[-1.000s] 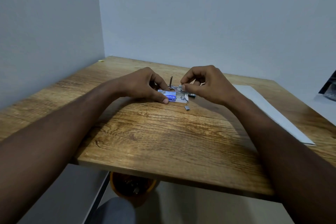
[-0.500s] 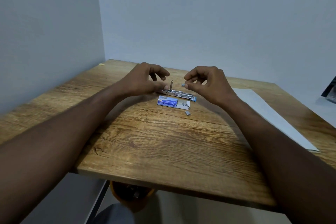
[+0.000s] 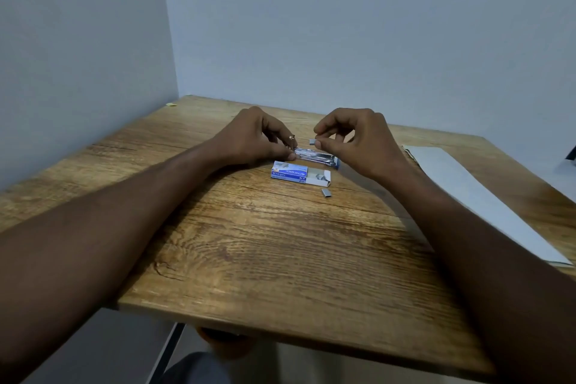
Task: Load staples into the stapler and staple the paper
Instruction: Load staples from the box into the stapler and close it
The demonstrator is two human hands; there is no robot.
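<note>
A small metal stapler lies opened flat on the wooden table, its pusher rod standing upright at the left end. My left hand pinches that left end and holds the stapler down. Just above the stapler's middle, my right hand pinches a small grey staple strip between thumb and forefinger. In front of the stapler lies a blue and white staple box, open at its right end with staples showing. A loose staple strip rests on the table beside the box. White paper lies at the right.
Walls close off the table at the left and the back. A small yellow scrap sits at the far left corner. An orange bin stands under the near table edge. A dark object shows at the right border.
My left hand went from the staple box to the stapler's left end. My right hand lifted a staple strip up over the stapler. The camera tilted up a little.
</note>
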